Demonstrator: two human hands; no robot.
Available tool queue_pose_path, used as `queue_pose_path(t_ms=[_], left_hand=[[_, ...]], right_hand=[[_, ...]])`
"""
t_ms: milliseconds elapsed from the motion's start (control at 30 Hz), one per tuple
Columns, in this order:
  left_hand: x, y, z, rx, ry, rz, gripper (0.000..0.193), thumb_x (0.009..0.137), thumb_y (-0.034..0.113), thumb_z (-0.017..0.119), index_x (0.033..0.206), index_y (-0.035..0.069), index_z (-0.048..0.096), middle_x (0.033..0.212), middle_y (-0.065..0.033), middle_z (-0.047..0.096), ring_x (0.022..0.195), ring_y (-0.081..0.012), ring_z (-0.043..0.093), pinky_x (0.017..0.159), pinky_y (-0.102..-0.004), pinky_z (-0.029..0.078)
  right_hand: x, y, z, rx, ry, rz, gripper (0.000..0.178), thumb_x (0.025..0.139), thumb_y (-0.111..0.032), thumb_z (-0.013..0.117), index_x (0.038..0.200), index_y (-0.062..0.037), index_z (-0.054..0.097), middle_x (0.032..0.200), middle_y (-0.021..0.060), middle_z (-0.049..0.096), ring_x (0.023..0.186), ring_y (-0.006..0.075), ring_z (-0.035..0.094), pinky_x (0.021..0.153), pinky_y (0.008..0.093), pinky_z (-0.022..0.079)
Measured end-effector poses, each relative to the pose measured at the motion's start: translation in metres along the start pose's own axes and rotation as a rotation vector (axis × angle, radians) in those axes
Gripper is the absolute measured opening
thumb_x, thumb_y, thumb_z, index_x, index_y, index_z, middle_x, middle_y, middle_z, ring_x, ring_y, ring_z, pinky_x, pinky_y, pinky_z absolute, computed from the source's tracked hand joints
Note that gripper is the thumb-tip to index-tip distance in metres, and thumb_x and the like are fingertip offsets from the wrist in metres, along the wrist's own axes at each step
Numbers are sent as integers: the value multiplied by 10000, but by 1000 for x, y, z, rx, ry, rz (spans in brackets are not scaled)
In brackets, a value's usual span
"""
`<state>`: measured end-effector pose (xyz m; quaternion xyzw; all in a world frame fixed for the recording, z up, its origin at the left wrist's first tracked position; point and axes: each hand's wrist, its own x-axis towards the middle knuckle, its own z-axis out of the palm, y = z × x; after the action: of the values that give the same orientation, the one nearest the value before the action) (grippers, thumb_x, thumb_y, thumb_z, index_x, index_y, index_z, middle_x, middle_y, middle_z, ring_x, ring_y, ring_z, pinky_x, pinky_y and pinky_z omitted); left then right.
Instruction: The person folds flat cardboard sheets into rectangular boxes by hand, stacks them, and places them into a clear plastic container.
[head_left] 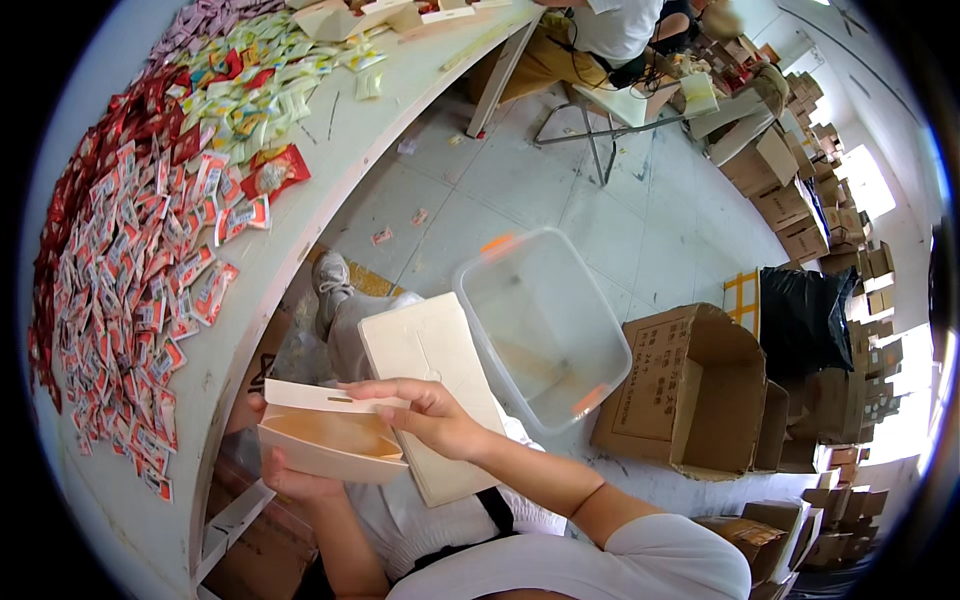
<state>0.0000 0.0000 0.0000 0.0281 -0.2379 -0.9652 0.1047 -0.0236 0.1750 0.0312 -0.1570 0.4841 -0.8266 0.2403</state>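
Observation:
An open cream cardboard box [322, 456] is held over my lap, its inside facing up and its slotted flap raised along the far edge. My left hand [290, 482] grips it from the left end and below, fingers wrapped round the side. On the right end, my right hand [438, 418] is closed on the box, fingers along the flap and thumb bent in toward the opening. Beneath that hand, flat cream cardboard pieces [415, 335] lie across my thigh. I see no contents in the box.
Red-and-white packets [135, 290], dark red packets [110, 150] and yellow-green packets [255, 95] pile on the table [330, 150] to my left. A clear plastic bin [545, 320] and an open brown carton [690, 390] stand on the floor at right. Another person [610, 40] sits far ahead.

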Motion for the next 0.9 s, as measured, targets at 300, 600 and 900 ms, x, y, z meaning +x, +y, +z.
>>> queue_pose_path(t_ms=[300, 600, 900], left_hand=[[0, -9, 13, -59, 211, -39, 479, 688, 147, 548, 1146, 129, 407, 1068, -79, 513, 987, -252, 504, 842, -401, 423], [0, 9, 32, 727, -199, 226, 539, 721, 87, 595, 1216, 42, 388, 1358, -94, 172, 1191, -179, 296, 883, -308, 380], [-20, 9, 18, 977, -85, 23, 227, 913, 194, 409, 821, 23, 527, 692, -11, 544, 633, -55, 475, 566, -205, 376]], right_hand=[[-20, -1, 9, -334, -1, -172, 508, 911, -325, 353, 1282, 21, 325, 1310, 170, 361, 1226, 261, 328, 992, 340, 264], [-23, 16, 0, -390, 589, -186, 228, 892, -195, 444, 910, 14, 533, 881, 93, 597, 801, 119, 518, 743, 257, 407], [-16, 6, 4, -493, 417, -241, 212, 879, -182, 480, 832, 16, 540, 796, 118, 616, 735, 141, 557, 681, 253, 432]])
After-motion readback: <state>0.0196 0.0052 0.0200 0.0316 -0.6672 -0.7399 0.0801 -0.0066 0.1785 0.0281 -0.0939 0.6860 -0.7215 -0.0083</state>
